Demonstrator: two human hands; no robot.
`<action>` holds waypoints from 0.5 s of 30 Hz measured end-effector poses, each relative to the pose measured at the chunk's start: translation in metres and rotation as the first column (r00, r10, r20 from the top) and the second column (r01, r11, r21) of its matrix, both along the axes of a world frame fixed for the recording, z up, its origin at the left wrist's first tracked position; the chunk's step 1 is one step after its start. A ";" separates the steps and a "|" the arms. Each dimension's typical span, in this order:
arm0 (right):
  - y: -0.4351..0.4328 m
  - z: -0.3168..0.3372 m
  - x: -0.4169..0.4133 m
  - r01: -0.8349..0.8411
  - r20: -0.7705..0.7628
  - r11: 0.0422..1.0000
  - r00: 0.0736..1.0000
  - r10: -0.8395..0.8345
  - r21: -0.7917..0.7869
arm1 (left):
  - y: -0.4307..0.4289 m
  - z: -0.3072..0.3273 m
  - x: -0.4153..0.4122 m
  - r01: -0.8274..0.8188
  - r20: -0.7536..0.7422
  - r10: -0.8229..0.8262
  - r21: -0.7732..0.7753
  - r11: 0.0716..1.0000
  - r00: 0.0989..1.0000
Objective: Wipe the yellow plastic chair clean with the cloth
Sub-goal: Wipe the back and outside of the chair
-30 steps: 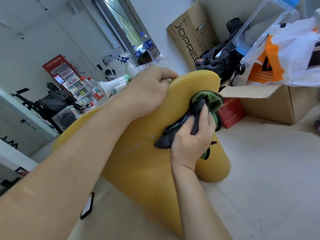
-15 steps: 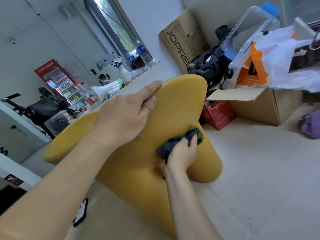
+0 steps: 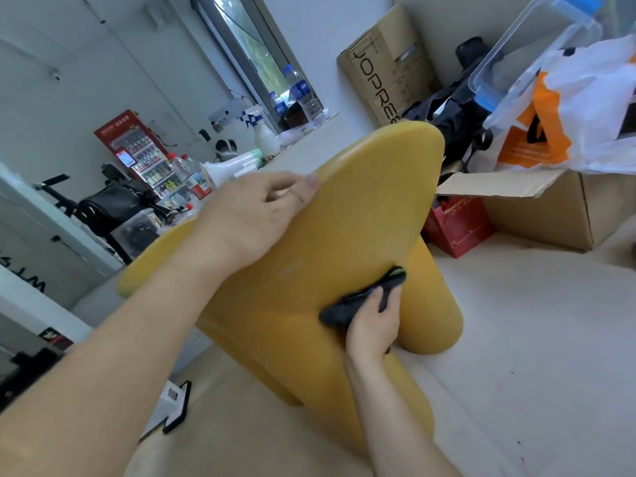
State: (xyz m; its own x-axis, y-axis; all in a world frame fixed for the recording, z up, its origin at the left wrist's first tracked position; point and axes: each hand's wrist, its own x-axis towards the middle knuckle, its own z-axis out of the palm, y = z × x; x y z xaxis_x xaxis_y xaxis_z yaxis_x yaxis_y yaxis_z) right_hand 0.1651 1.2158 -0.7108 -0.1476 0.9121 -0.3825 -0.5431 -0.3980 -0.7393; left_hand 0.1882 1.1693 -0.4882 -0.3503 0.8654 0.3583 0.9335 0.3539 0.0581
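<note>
Yellow plastic chair [image 3: 344,235]: tipped over on the pale floor [image 3: 533,339], its broad flat panel facing the camera and rising to a rounded top edge, with a thick rounded leg resting on the floor at lower right.

Left hand [image 3: 247,222]: lies on the upper left part of the panel. The thumb reaches along the panel near its rim; the other fingers curl over the rim and are partly blurred. This grip is closed on the chair edge.

Right hand [image 3: 373,325]: low on the panel, near where the leg joins it. Its fingers are curled round a dark cloth [image 3: 358,301] and press it against the yellow face. The cloth is bunched, mostly black, with a green patch showing at its upper end. This grip is fully closed on the cloth.

Surroundings: a black phone [image 3: 177,407] lies on the floor left of the chair. Behind the chair stand a red paper bag [image 3: 457,225] and an open cardboard box [image 3: 550,208] that carries a white and orange plastic bag [image 3: 564,122]. A second, printed cardboard box [image 3: 385,63] leans against the wall. Water bottles [image 3: 303,94] and a white spray bottle [image 3: 263,132] stand on the window ledge.
</note>
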 end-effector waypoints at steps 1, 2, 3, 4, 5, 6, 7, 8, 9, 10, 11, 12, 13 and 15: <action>0.001 0.004 0.000 0.002 -0.028 1.000 1.000 -0.003 -0.029 | -0.004 -0.004 -0.004 0.004 0.016 -0.005 0.050 0.999 1.000; 0.002 0.015 0.002 0.046 -0.043 0.998 0.998 -0.048 -0.041 | -0.005 -0.006 -0.008 0.016 0.021 -0.017 0.070 0.997 1.000; 0.000 0.031 0.006 0.118 -0.047 0.993 0.992 -0.119 -0.025 | -0.002 -0.007 -0.008 0.028 0.011 -0.028 0.060 0.998 1.000; -0.004 0.052 0.011 0.210 -0.050 0.977 0.977 -0.208 0.044 | 0.005 -0.005 -0.008 0.031 0.001 -0.031 0.037 0.999 1.000; -0.010 0.075 0.018 0.315 -0.048 0.933 0.949 -0.311 0.174 | 0.014 -0.003 -0.008 0.038 0.000 -0.038 0.019 0.999 0.999; -0.018 0.097 0.023 0.413 -0.042 0.844 0.904 -0.426 0.343 | 0.023 -0.001 -0.005 0.062 0.032 -0.062 0.024 0.998 0.998; -0.025 0.113 0.026 0.469 -0.037 0.721 0.849 -0.527 0.511 | 0.033 0.001 -0.006 0.082 0.106 -0.089 0.064 0.995 0.990; -0.029 0.121 0.026 0.470 -0.035 0.606 0.807 -0.589 0.641 | 0.041 0.003 -0.006 0.087 0.217 -0.112 0.121 0.989 0.970; -0.029 0.122 0.024 0.444 -0.038 0.523 0.788 -0.615 0.727 | 0.045 0.005 -0.007 0.084 0.299 -0.131 0.165 0.983 0.945; -0.024 0.114 0.021 0.415 -0.042 0.456 0.774 -0.632 0.787 | 0.046 0.006 -0.007 0.090 0.334 -0.144 0.173 0.981 0.931; -0.017 0.100 0.016 0.392 -0.034 0.414 0.758 -0.651 0.821 | 0.045 0.006 -0.006 0.101 0.327 -0.140 0.133 0.986 0.934; -0.012 0.082 0.010 0.387 -0.017 0.413 0.746 -0.666 0.824 | 0.044 0.006 -0.006 0.118 0.309 -0.140 0.090 0.989 0.941; -0.006 0.064 0.005 0.394 0.012 0.469 0.756 -0.655 0.790 | 0.041 0.006 -0.005 0.130 0.286 -0.141 0.056 0.990 0.948; 0.004 0.035 -0.001 0.386 0.078 0.759 0.866 -0.495 0.524 | 0.037 0.006 -0.001 0.145 0.286 -0.149 0.035 0.989 0.947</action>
State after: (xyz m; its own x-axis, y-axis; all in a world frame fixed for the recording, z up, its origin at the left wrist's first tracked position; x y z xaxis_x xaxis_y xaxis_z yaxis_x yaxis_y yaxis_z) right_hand 0.1638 1.2201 -0.6758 0.3463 0.9273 0.1421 -0.3885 0.2797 -0.8780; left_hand 0.1868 1.2059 -0.4817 -0.3094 0.9110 0.2727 0.9181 0.2115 0.3351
